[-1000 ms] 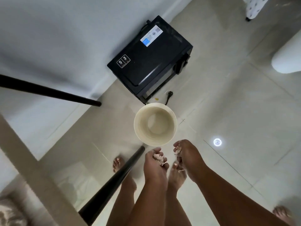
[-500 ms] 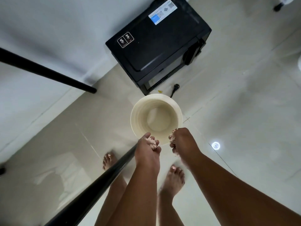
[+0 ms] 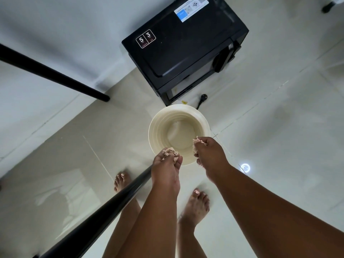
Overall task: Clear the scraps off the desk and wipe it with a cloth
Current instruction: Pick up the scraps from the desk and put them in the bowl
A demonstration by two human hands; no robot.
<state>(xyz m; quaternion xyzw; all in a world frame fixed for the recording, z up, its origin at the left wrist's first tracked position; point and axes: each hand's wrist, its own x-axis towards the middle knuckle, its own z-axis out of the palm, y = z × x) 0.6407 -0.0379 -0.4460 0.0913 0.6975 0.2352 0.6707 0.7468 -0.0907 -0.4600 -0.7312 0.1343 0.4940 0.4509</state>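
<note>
Both hands, left [image 3: 166, 165] and right [image 3: 209, 155], fisted around scraps [image 3: 169, 153] above upright bin [image 3: 160, 125].

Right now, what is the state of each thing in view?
Left hand: closed on scraps, above the bin's rim.
Right hand: closed on scraps, above the bin.
Bin: upright, open, almost empty.
Microwave: on the floor, door shut.
Plug: loose on the floor.

The hands hide the bin's [image 3: 178, 112] near rim; the microwave [image 3: 186, 49] is cut off at top.
</note>
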